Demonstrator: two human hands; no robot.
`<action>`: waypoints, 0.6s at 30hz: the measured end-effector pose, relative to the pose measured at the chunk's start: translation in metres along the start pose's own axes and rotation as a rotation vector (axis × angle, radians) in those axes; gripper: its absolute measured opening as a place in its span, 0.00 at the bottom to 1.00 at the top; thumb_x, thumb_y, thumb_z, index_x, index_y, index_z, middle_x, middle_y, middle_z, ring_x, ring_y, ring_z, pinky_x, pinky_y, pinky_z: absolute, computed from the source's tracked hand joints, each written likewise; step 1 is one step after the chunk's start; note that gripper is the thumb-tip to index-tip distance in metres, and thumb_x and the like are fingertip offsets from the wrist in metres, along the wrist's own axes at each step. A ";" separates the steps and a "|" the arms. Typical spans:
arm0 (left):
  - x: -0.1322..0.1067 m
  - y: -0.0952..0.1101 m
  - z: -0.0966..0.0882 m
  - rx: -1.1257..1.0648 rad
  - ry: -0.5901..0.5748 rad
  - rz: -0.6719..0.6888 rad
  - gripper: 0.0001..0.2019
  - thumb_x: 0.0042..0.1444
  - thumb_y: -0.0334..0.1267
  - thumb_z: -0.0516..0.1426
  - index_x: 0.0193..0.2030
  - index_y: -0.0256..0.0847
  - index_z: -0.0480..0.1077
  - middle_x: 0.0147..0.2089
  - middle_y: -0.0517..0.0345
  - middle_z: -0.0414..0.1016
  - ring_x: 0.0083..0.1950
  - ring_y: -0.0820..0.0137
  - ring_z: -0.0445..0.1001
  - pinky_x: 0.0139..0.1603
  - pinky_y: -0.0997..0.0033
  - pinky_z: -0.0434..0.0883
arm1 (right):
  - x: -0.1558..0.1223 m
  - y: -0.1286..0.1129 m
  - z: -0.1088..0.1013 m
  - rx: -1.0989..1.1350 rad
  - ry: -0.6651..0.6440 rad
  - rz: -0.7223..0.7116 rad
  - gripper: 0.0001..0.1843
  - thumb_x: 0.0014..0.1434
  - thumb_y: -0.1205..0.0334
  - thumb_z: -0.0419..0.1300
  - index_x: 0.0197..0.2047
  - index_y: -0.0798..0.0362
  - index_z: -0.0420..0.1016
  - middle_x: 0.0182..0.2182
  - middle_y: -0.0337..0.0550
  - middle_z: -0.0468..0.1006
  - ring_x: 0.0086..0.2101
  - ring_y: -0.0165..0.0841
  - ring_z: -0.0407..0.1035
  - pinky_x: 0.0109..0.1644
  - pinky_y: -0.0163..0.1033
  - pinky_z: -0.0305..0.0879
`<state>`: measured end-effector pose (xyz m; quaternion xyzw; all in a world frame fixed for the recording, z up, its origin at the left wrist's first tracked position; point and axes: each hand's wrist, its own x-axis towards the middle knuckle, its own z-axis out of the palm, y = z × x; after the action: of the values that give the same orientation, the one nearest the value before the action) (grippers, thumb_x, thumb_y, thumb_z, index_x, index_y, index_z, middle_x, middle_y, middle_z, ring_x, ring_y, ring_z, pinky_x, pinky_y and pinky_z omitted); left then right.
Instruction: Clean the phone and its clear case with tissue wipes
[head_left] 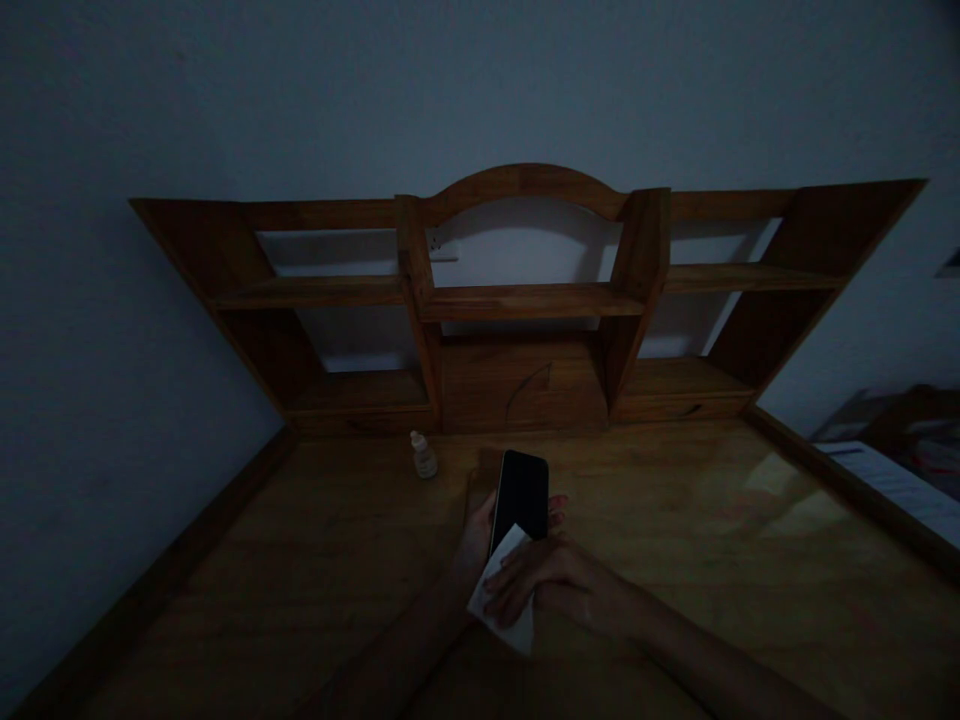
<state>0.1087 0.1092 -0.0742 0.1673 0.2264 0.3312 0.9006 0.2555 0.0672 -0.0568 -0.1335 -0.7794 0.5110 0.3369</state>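
My left hand (477, 535) holds a black smartphone (521, 495) from underneath, tilted up over the wooden desk (300, 560), with fingertips curling round its right edge. My right hand (547, 585) presses a white cloth or tissue (504, 600) against the lower end of the phone's dark screen, fingers laid together over it. A small pale dropper bottle (424, 456) stands upright on the desk, a little beyond and to the left of the phone.
A wooden hutch (525, 300) with open shelves and a central drawer lines the back of the desk against a pale wall. Raised wooden rails edge the desk left and right. Papers (892, 485) lie beyond the right rail. The light is dim.
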 end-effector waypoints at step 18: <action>0.002 -0.003 -0.007 -0.025 0.005 0.034 0.31 0.63 0.59 0.48 0.47 0.28 0.75 0.47 0.41 0.80 0.47 0.60 0.78 0.52 0.65 0.71 | -0.011 0.014 -0.009 -0.279 0.010 0.020 0.27 0.72 0.51 0.44 0.36 0.53 0.80 0.34 0.45 0.83 0.36 0.35 0.79 0.48 0.41 0.71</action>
<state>0.1081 0.1097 -0.0819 0.1591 0.2219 0.3496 0.8962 0.2678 0.0739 -0.0708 -0.1895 -0.8399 0.4004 0.3137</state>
